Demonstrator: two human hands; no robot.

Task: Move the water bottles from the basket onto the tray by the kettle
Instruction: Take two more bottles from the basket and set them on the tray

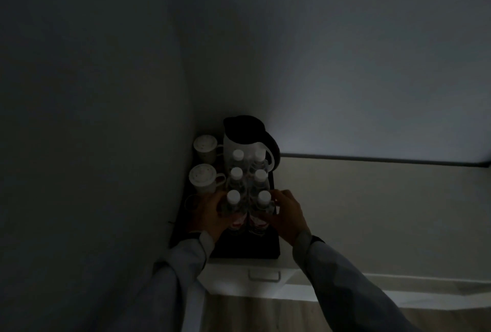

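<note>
The room is dim. Several clear water bottles with white caps stand in two rows on a dark tray [247, 248], in front of a white kettle [245, 136] with a dark lid and handle. My left hand [210, 214] wraps the near left bottle [233, 208] from the left. My right hand [285, 216] wraps the near right bottle [261, 209] from the right. Both near bottles stand upright on the tray, side by side. No basket is in view.
Two white lidded mugs [203, 177] stand on the tray's left side, close to the wall [106, 119]. The tray rests on a white cabinet with a drawer handle [264, 276]. A light counter [372, 212] stretches to the right. Wooden floor shows below.
</note>
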